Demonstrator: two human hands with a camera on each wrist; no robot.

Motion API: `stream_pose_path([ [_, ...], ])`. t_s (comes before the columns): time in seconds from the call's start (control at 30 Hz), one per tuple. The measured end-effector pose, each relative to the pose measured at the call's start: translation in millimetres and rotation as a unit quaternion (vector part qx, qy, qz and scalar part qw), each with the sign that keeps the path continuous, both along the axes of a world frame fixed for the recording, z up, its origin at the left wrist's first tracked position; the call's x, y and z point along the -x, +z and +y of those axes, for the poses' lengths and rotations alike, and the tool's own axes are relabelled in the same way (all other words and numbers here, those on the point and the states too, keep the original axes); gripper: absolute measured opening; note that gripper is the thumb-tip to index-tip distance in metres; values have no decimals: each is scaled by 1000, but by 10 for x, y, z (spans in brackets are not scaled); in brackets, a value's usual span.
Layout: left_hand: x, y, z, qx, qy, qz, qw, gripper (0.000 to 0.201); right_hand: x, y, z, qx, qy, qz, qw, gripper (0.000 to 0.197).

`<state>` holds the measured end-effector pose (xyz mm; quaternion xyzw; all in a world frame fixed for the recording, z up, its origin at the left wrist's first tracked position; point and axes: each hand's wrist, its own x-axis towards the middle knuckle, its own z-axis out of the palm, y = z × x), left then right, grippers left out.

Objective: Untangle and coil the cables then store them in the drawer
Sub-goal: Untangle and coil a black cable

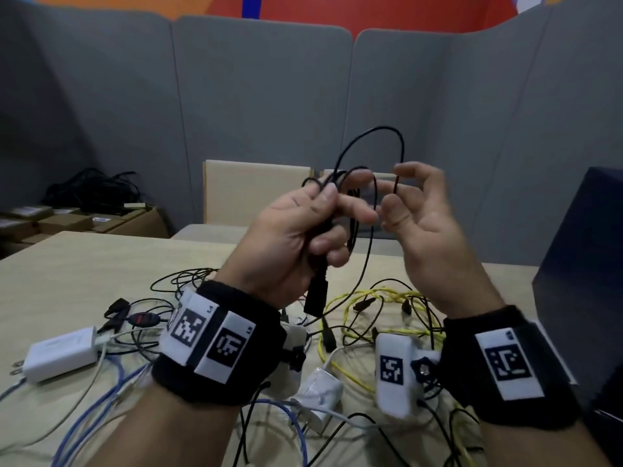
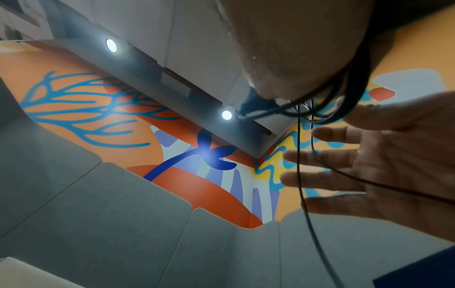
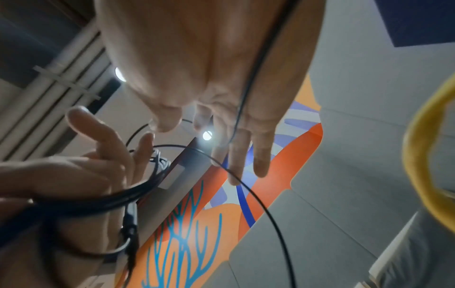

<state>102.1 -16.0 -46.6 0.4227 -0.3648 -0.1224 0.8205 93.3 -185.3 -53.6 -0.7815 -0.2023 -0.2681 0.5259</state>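
My left hand [image 1: 303,227] is raised above the table and grips a bundle of black cable loops [image 1: 402,146]. The cable's black plug [image 1: 317,294] hangs below that fist. My right hand [image 1: 418,214] is beside it, palm toward the left hand, fingers relaxed and spread. One strand of the black cable [image 2: 298,155] runs across the right hand [image 2: 381,165] without being pinched. In the right wrist view the strand [image 3: 248,87] lies along the palm of my right hand [image 3: 197,68], and the left hand [image 3: 74,175] holds the bundle [image 3: 98,202].
A tangle lies on the wooden table [image 1: 101,264] below the hands: a yellow cable [image 1: 357,298], blue cables [image 1: 101,399], thin black leads, a white charger [image 1: 57,355] and a white adapter [image 1: 320,392]. A dark blue cabinet [image 1: 586,264] stands at the right. Cardboard boxes [image 1: 67,224] sit at the back left.
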Motion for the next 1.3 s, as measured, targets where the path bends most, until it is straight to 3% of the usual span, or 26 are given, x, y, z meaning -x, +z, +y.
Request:
stream_pose_path([
  [0.27,14,-29,45,-79,-42,22,996,27,111,84,-55,-31,-7,-113,993,50],
  [0.33,41,-31,43,-91,-64,24,994,25,58,45,-15,-68,25,-89,993,49],
  [0.43,53,-24,53,-90,-73,28,993,22,52,21,34,-108,117,27,987,50],
  [0.5,29,-8,88,-75,-64,39,994,20,76,35,-2,-112,125,71,983,53],
  [0.67,25,3,150,-89,-93,60,990,15,91,93,-107,-166,116,73,977,41],
  [0.8,88,-2,34,-70,-191,62,977,23,-26,-2,-92,-113,25,57,992,35],
  [0.9,54,47,47,36,-232,75,969,32,-101,-107,-75,26,-22,60,998,34],
  [1.0,-16,81,135,143,-257,113,949,42,-97,-143,-33,122,-16,70,990,24],
  [1.07,-44,78,140,194,-213,133,949,42,-66,-139,37,165,16,91,982,22],
  [1.13,-51,56,93,212,-112,140,961,38,-27,-132,114,212,44,105,971,21],
  [1.23,-66,16,38,172,71,89,978,34,41,-114,198,285,55,115,950,25],
  [1.3,-98,-1,29,133,147,47,979,37,93,-71,205,303,52,124,943,19],
])
